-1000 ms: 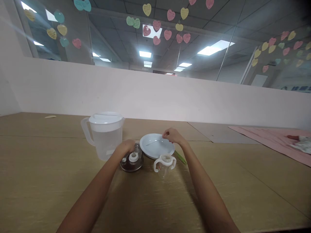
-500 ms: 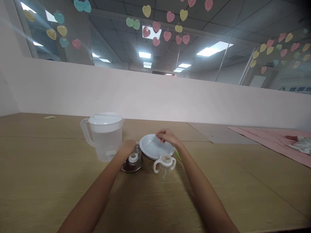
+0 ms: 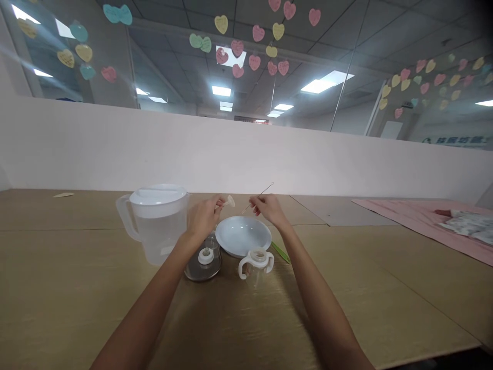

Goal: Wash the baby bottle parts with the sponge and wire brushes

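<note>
My left hand (image 3: 203,218) is raised above the table and pinches a small clear teat-like piece (image 3: 229,202). My right hand (image 3: 267,207) pinches a thin wire-like stick (image 3: 259,197) that slants up to the right. Both hands hover over a white plate (image 3: 242,235). Below my left hand a dark round glass dish (image 3: 203,265) holds a white ring cap (image 3: 206,255). A clear two-handled baby cup (image 3: 255,264) stands in front of the plate.
A clear pitcher (image 3: 157,222) with a white lid stands left of my hands. A green strip (image 3: 280,252) lies right of the cup. A pink cloth (image 3: 431,222) with a patterned bundle lies far right. A white partition wall (image 3: 246,154) backs the wooden table (image 3: 77,288).
Both hands rose from the table: the left lifted the small clear piece from the dish, the right lifted the thin stick off the plate. The view shifted slightly.
</note>
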Available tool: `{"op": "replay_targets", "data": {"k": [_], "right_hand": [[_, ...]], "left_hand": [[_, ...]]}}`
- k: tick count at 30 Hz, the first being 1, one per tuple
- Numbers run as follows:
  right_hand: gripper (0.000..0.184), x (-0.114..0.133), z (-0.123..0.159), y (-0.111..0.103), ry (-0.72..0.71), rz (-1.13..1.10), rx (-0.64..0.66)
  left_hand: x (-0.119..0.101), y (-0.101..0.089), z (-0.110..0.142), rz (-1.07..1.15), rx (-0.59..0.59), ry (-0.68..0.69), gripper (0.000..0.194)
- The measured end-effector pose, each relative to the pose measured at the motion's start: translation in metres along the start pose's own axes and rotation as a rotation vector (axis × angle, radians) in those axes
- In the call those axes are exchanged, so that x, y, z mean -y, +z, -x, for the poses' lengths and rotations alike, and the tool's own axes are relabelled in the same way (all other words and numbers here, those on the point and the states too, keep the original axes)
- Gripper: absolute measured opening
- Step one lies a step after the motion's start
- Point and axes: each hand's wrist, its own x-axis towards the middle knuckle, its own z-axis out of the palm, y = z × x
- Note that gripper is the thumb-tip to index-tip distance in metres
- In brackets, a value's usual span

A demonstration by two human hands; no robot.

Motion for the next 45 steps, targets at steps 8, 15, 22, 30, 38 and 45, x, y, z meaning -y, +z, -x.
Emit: {"op": "replay_targets", "data": {"k": [8, 15, 22, 30, 38, 45], "right_hand": [[0.039, 0.07, 0.041, -0.014, -0.427, -0.241, -0.454], [0.034, 0.053, 0.034, 0.018, -0.564, 0.185, -0.418], [0.034, 0.057, 0.039, 0.008, -0.605, 0.251, -0.471], [0.034, 0.055, 0.038, 0.014, -0.633, 0.323, -0.386], [0.035, 0.054, 0.037, 0.02, -0.651, 0.396, -0.345], [0.029, 0.078, 0.053, 0.01, -0.611, 0.278, -0.378]], "left_hand": [[-0.017, 0.034, -0.005, 0.752, 0.117, 0.003, 0.028], [-0.026, 0.039, 0.001, 1.055, 0.189, -0.062, 0.03], [-0.028, 0.035, 0.002, 1.098, 0.169, -0.098, 0.033], [-0.029, 0.036, 0.004, 0.995, 0.194, -0.071, 0.035], [-0.032, 0.028, 0.006, 0.978, 0.223, -0.075, 0.033], [-0.028, 0.033, 0.007, 0.855, 0.324, -0.039, 0.03]]}}
